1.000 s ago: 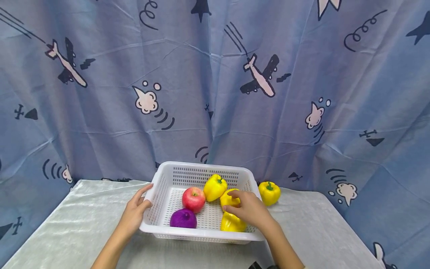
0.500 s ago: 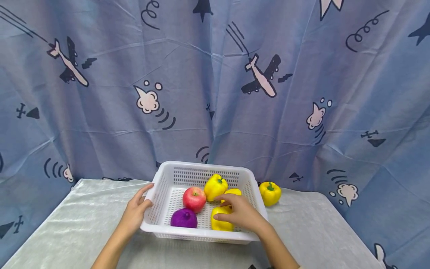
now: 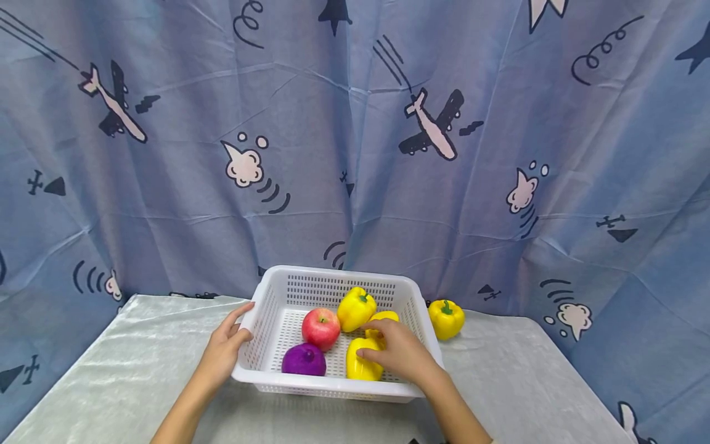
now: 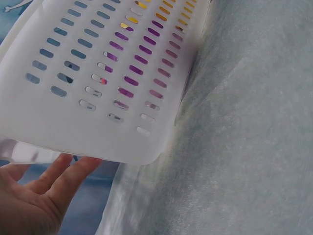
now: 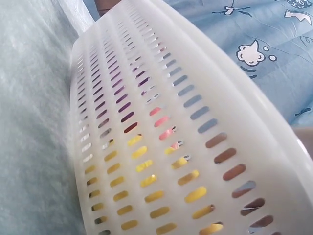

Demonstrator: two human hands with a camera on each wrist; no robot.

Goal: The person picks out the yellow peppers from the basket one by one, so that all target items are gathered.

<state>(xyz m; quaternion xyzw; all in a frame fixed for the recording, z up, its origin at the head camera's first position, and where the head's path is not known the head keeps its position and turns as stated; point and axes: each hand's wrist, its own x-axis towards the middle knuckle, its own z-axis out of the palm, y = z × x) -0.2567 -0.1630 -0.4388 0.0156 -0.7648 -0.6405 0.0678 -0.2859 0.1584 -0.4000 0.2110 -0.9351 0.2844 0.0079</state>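
A white plastic basket (image 3: 327,384) with slotted walls stands on the cloth. My left hand (image 3: 220,354) touches its left end, fingertips at the rim and thumb lower on the outer wall. Over the basket's right side reaches my right hand (image 3: 403,354), fingers and thumb spread. Its thumb lies across the front yellow bell pepper (image 3: 363,369), and its fingers overlap a second yellow pepper (image 3: 386,316), partly hidden behind them. A third yellow pepper (image 3: 353,311) sits farther back. Left of them lie a red apple (image 3: 320,330) and a round purple fruit or vegetable (image 3: 304,362) with a small nub.
Outside the basket, another yellow bell pepper (image 3: 446,319) rests beyond its right end. A pale cloth (image 3: 516,382) covers the table. Right behind the table hangs a blue curtain (image 3: 299,228) printed with planes.
The front yellow pepper has shifted left inside the basket. My right hand moved left and toward me, then slightly back right. My left hand stays at the basket's left end.
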